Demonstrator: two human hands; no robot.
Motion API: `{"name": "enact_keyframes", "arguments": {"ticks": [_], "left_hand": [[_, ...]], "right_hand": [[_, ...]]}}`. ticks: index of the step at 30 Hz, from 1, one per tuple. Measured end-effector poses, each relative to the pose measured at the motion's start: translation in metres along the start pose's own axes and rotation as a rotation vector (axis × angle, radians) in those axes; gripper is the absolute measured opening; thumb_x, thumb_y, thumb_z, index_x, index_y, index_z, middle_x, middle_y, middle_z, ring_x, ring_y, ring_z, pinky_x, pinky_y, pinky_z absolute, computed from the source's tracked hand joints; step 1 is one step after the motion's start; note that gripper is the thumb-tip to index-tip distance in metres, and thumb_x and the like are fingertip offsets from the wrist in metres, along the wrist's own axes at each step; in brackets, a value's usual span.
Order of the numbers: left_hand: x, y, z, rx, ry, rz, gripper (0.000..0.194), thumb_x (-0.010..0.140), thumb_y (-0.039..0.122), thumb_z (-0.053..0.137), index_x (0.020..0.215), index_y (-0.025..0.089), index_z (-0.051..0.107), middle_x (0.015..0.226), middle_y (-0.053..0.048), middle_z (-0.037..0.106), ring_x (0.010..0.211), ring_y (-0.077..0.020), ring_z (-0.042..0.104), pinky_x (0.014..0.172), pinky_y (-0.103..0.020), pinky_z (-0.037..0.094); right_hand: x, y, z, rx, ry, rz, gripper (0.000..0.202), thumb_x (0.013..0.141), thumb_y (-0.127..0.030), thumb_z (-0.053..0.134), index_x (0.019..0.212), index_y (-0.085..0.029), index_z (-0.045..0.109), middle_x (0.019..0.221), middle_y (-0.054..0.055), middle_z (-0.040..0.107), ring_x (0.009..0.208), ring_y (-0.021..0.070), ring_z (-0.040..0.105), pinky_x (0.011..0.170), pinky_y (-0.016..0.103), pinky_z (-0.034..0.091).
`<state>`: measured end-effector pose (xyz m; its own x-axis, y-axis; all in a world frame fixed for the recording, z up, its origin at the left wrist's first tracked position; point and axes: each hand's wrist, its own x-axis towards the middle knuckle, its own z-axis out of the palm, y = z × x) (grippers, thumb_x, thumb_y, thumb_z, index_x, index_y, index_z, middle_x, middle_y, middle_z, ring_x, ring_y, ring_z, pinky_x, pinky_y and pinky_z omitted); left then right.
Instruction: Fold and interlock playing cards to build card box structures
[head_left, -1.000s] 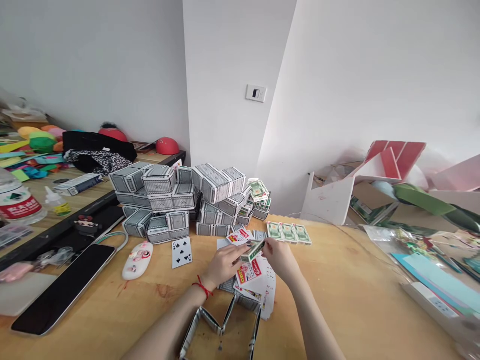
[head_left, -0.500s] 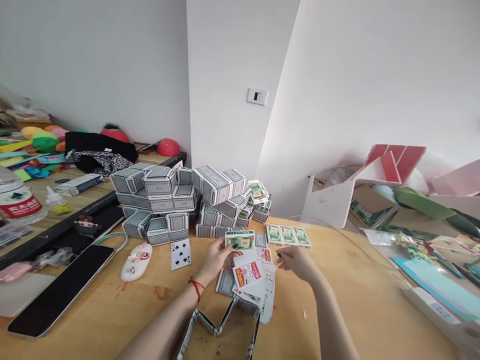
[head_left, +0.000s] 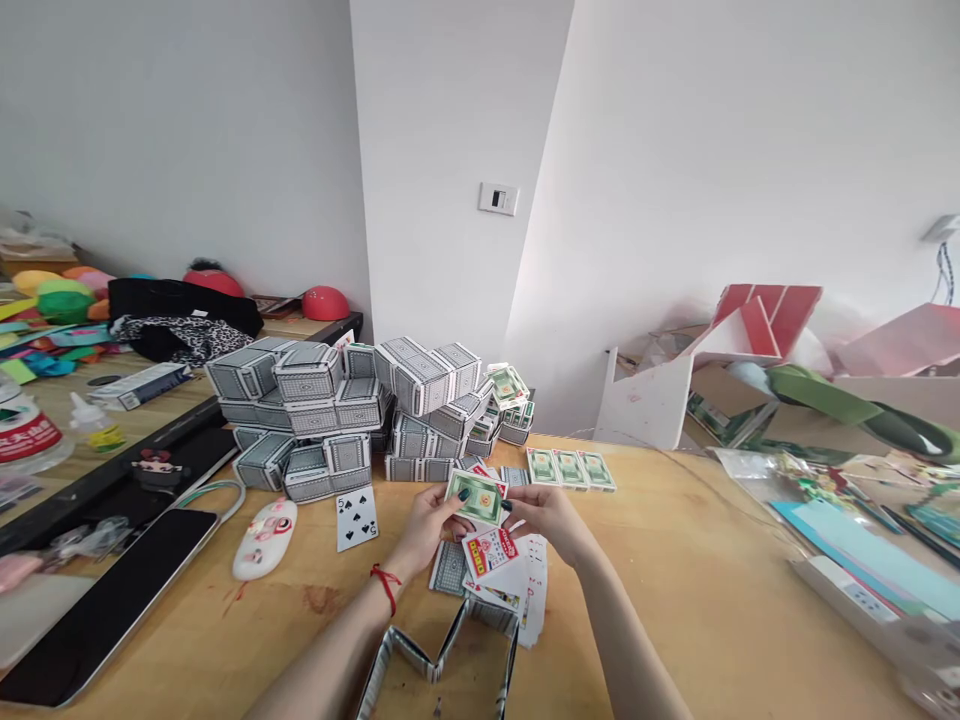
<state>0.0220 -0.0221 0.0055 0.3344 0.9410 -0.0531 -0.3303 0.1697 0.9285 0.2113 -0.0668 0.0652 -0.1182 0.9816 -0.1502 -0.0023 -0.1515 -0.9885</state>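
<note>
A green card box (head_left: 476,497) is held between my two hands over the loose playing cards. My left hand (head_left: 433,520) grips its left side with the thumb on top. At its right edge, the fingers of my right hand (head_left: 541,515) pinch it. Below lie a red and white poker card (head_left: 491,553), fanned cards (head_left: 534,600) and a grey-backed card stack (head_left: 448,568). An open frame of folded grey cards (head_left: 431,668) sits at the near edge. Three green boxes (head_left: 570,468) stand in a row to the right.
Stacked grey card blocks (head_left: 315,387) stand behind my hands. A five of spades (head_left: 357,518), a white mouse (head_left: 265,540) and a black phone (head_left: 112,605) lie left. To the right are blue paper (head_left: 847,550) and a power strip (head_left: 844,590).
My right hand has moved left and closed on the right edge of the green box. The box is now tilted with its face up. The view has shifted slightly.
</note>
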Motion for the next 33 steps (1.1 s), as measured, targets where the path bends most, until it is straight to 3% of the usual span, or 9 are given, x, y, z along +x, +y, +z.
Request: {"name": "enact_keyframes", "arguments": {"ticks": [6,11,14,18,25,33], "left_hand": [[0.0,0.002,0.0,-0.005,-0.002,-0.012,0.035,0.064,0.035,0.072,0.087,0.011,0.062,0.067,-0.004,0.068,0.045,-0.0104,0.059,0.041,-0.018,0.045],[0.0,0.003,0.003,-0.014,-0.014,-0.008,0.038,0.063,0.036,0.073,0.089,0.011,0.06,0.077,-0.006,0.069,0.049,-0.0117,0.062,0.046,-0.02,0.049],[-0.001,0.006,0.005,-0.007,-0.017,-0.003,0.04,0.063,0.036,0.073,0.092,0.011,0.06,0.082,-0.007,0.069,0.053,-0.0132,0.064,0.047,-0.021,0.05],[-0.005,0.009,0.01,0.018,-0.016,0.003,0.041,0.062,0.033,0.074,0.094,0.013,0.058,0.089,-0.007,0.069,0.063,-0.017,0.067,0.053,-0.025,0.054],[-0.004,0.007,0.012,0.034,-0.008,0.04,0.036,0.065,0.033,0.072,0.09,0.014,0.057,0.089,-0.006,0.068,0.062,-0.0173,0.068,0.055,-0.026,0.055],[-0.003,0.006,0.01,0.044,-0.004,0.034,0.037,0.065,0.034,0.071,0.092,0.014,0.056,0.092,-0.006,0.068,0.063,-0.0176,0.068,0.056,-0.026,0.054]], "right_hand": [[-0.001,-0.002,0.0,0.009,-0.025,0.031,0.036,0.06,-0.039,0.073,0.082,-0.011,0.07,0.074,0.006,0.068,0.061,0.0141,0.064,0.064,0.029,0.055],[0.0,0.0,0.003,-0.111,0.0,0.046,0.033,0.065,-0.042,0.067,0.077,-0.011,0.068,0.074,0.007,0.067,0.062,0.0159,0.065,0.052,0.025,0.053],[0.003,0.005,0.006,-0.231,0.085,0.007,0.026,0.068,-0.037,0.061,0.07,-0.012,0.066,0.061,0.004,0.064,0.054,0.015,0.063,0.041,0.02,0.045],[0.005,0.01,0.01,-0.346,0.234,-0.049,0.02,0.07,-0.028,0.055,0.062,-0.013,0.065,0.038,-0.003,0.052,0.033,0.0089,0.047,0.036,0.018,0.033],[0.004,0.008,0.017,-0.529,0.389,-0.124,0.025,0.073,-0.027,0.048,0.062,-0.017,0.068,0.035,-0.002,0.053,0.035,0.0132,0.052,0.044,0.021,0.039],[0.007,0.015,0.02,-0.41,0.376,-0.122,0.025,0.073,-0.027,0.047,0.072,-0.016,0.07,0.046,0.002,0.063,0.045,0.018,0.062,0.051,0.026,0.049]]}}
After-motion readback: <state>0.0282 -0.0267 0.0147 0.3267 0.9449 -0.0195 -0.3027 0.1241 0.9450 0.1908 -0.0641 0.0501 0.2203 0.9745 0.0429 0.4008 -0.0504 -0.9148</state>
